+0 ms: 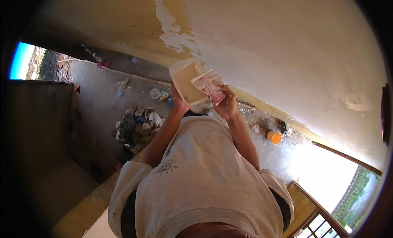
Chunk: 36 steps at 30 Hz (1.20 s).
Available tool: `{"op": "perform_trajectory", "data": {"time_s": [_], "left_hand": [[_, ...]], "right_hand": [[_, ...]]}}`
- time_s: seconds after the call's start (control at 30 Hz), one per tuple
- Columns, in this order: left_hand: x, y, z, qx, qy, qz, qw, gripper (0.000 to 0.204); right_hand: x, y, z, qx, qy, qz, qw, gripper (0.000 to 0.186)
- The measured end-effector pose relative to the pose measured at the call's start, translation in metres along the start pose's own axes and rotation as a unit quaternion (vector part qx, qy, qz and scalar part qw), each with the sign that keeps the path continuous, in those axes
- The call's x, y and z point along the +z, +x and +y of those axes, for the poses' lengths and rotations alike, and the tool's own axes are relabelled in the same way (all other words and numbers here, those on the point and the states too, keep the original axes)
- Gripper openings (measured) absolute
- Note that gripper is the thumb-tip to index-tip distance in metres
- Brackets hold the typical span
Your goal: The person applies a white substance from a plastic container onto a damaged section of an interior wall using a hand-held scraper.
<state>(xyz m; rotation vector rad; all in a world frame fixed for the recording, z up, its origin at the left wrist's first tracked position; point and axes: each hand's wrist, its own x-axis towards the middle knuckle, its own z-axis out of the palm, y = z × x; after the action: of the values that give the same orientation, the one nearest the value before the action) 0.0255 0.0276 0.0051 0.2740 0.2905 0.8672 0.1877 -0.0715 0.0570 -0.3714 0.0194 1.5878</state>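
I see the left hand [180, 103] grasping a pale tub [180, 75] by its near left side, most of its fingers hidden from me; I judge that grip leaves the mouth clear, and the tilt turns its inside up to my view. The right hand [227, 103] pinches a flat red-and-white piece [212, 87] by its lower right end, so its far end is free and overlaps the tub's right rim. Whether the two touch, I can't tell. Both things are in the air in front of the wall [286, 57], above the floor [96, 107], so I take it the hands alone bear them. An orange bucket [273, 137] is on the floor near its wall-side edge, and a rubbish heap [139, 125] lies out left, well apart from that edge.
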Motion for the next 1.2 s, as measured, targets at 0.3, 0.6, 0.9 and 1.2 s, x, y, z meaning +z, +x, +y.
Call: {"op": "perform_trajectory", "data": {"time_s": [0.3, 0.6, 0.9, 1.2], "left_hand": [[-0.037, -0.042, 0.049, 0.092, -0.008, 0.106, 0.99, 0.058], [-0.028, -0.041, 0.063, 0.072, 0.024, 0.079, 0.994, 0.06], [-0.038, -0.027, 0.071, 0.049, -0.021, 0.094, 0.994, 0.056], [-0.028, 0.003, 0.095, 0.015, -0.005, 0.084, 0.996, 0.057]], "right_hand": [[0.021, 0.104, 0.004, -0.093, 0.037, 0.086, 0.991, 0.027], [0.094, 0.06, -0.059, -0.204, 0.208, -0.162, 0.943, 0.03], [0.022, 0.07, -0.002, -0.157, 0.061, 0.047, 0.985, 0.018], [0.012, 0.138, -0.012, -0.182, 0.146, -0.051, 0.971, 0.024]]}}
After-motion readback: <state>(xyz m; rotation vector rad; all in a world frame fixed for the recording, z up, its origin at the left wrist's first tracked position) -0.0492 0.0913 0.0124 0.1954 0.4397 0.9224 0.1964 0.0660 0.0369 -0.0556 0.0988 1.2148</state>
